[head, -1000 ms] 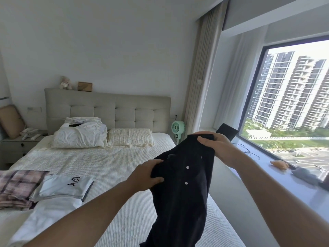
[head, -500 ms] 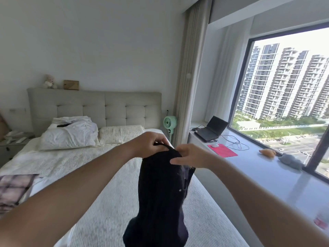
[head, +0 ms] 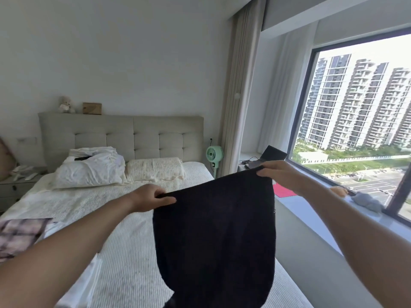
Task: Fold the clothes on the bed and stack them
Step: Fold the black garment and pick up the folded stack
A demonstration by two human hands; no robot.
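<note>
A black knit garment hangs flat (top edge taut) above the white ribbed bed, pinched at its upper corners by the left hand and right hand.

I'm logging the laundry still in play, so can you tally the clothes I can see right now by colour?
Black: 1, the black knit garment held up by its top edge between the left hand and right hand.
Pink and grey plaid: 1, the plaid cloth garment lying on the white striped bed.
Total: 2 garments clearly in view.
</note>
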